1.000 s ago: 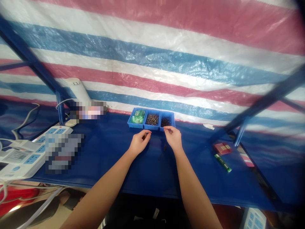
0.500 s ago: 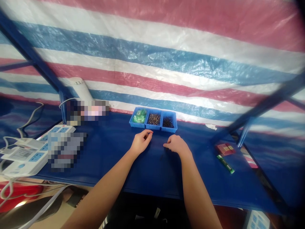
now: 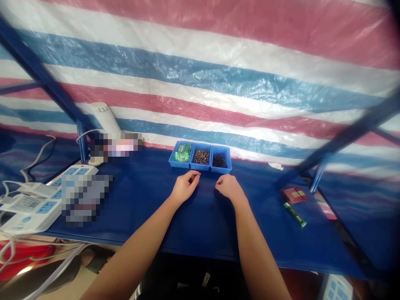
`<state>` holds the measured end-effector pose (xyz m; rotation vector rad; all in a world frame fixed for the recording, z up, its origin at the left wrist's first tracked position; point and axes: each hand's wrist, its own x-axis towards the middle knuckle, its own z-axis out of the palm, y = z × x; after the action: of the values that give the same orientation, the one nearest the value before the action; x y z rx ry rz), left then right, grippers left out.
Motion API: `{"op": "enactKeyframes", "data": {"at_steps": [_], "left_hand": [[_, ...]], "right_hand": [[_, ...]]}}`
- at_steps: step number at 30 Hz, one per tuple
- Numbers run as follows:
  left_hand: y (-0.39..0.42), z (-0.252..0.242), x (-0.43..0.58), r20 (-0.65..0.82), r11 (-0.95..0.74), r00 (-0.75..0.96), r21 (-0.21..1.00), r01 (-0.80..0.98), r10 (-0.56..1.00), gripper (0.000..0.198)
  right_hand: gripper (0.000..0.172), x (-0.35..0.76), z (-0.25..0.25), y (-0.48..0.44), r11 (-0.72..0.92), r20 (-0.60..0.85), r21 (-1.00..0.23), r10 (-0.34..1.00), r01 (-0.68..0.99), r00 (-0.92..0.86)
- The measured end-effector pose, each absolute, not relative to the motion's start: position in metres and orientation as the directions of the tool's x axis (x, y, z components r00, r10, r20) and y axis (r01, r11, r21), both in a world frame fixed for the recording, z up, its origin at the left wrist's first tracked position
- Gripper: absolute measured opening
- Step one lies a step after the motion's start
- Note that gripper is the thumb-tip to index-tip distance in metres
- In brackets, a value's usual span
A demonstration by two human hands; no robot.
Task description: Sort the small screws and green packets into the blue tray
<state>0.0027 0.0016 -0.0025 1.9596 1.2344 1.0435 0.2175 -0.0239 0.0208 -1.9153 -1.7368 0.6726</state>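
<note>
Three joined blue bins stand at the back of the blue table. The left bin (image 3: 179, 165) holds green packets (image 3: 182, 153), the middle one small brass-coloured metal parts (image 3: 201, 157), the right one dark, thin pieces that look like screws (image 3: 219, 161). In front of the middle bin my left hand (image 3: 185, 185) is closed, thumb and forefinger pinched together; whatever they hold is too small to make out. My right hand (image 3: 229, 186) is also closed, its fingertips curled above the table in front of the right bin. What lies in its fingers is hidden.
A white power strip (image 3: 46, 204) with plugs and cables sits at the left, beside a blurred-out item (image 3: 89, 200). At the right lie a red box (image 3: 294, 195) and a narrow green packet (image 3: 294, 214). Slanting blue frame bars (image 3: 337, 129) flank the table; striped sheeting (image 3: 200, 83) hangs behind.
My right hand has shifted slightly up and its fingers have curled in more. My left hand keeps its pinch in nearly the same place. The bins stay put.
</note>
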Motion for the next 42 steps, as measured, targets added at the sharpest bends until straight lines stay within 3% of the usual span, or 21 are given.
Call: {"op": "enactKeyframes", "data": {"at_steps": [6,16,24,30,37,42], "left_hand": [[0.001,-0.001,0.003,0.298,-0.391,0.262,0.797,0.461,0.918,0.028],[0.002,-0.001,0.003,0.307,-0.407,0.276,0.783,0.471,0.911,0.029],[-0.003,0.003,0.007,0.243,-0.414,0.415,0.822,0.392,0.877,0.037],[-0.001,0.001,0.008,0.266,-0.436,0.403,0.795,0.422,0.876,0.029],[-0.002,0.002,0.007,0.278,-0.442,0.393,0.786,0.431,0.877,0.027],[-0.003,0.005,0.007,0.302,-0.460,0.389,0.781,0.422,0.870,0.026]], "right_hand": [[0.007,0.219,0.015,-0.019,-0.095,-0.022,-0.600,0.995,0.794,0.102],[0.021,0.217,0.013,-0.020,-0.185,-0.050,-0.463,0.982,0.867,0.183],[0.024,0.198,0.013,-0.017,-0.030,0.073,-0.723,0.990,0.690,0.120],[0.023,0.182,0.011,-0.019,0.064,0.151,-0.804,0.984,0.592,0.099],[0.023,0.174,0.016,-0.022,0.015,0.071,-0.919,0.989,0.394,0.128],[0.022,0.173,0.017,-0.021,0.056,0.108,-0.946,0.983,0.319,0.147]]}}
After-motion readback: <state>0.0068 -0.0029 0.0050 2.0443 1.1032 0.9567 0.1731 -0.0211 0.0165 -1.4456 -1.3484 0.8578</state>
